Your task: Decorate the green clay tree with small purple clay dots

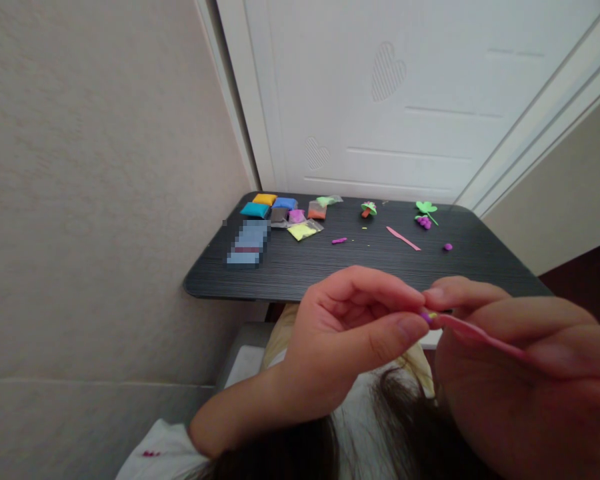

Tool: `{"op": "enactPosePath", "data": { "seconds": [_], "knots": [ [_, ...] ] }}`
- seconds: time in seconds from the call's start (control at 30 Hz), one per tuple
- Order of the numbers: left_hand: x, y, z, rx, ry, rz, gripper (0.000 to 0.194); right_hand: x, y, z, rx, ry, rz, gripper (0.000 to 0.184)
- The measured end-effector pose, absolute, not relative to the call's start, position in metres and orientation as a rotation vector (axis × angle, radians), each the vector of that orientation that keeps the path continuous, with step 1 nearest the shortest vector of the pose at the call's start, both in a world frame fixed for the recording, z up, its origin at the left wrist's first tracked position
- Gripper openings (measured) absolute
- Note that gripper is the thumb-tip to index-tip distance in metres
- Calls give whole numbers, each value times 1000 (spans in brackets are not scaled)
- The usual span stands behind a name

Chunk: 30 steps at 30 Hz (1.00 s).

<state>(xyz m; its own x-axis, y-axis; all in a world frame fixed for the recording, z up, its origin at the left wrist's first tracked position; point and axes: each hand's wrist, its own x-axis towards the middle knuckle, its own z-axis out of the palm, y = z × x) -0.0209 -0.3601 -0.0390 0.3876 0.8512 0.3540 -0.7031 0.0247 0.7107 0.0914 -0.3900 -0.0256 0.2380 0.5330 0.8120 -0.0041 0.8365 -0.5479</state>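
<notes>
My left hand (pixel 350 333) is raised close to the camera, its thumb and fingers pinched on a tiny purple and yellow bit of clay (pixel 429 317). My right hand (pixel 525 353) meets it from the right and grips a thin pink modelling tool (pixel 480 337), whose tip touches the bit of clay. Both hands hover in front of the near edge of a small black table (pixel 290 267).
On the table lie several coloured clay packets (pixel 280 212), a blurred-out flat object (pixel 249 243), a second pink tool (pixel 403 238), small purple clay bits (pixel 447 247), a green leaf with purple clay (pixel 425 212) and a small clay figure (pixel 368 209). A white door stands behind, a wall at left.
</notes>
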Motion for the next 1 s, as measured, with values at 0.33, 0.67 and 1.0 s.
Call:
{"op": "enactPosePath", "data": {
  "seconds": [0.33,0.67,1.0],
  "knots": [
    [-21,-361,-38,966,224,1212,9,84,-390,-24,-561,-1221,260,22],
    [-21,-360,-41,979,207,1220,10,87,-386,-28,-505,-1332,186,17],
    [-22,-356,-38,886,130,1113,11,96,-383,-28,-386,-1396,267,23]
  ]
}}
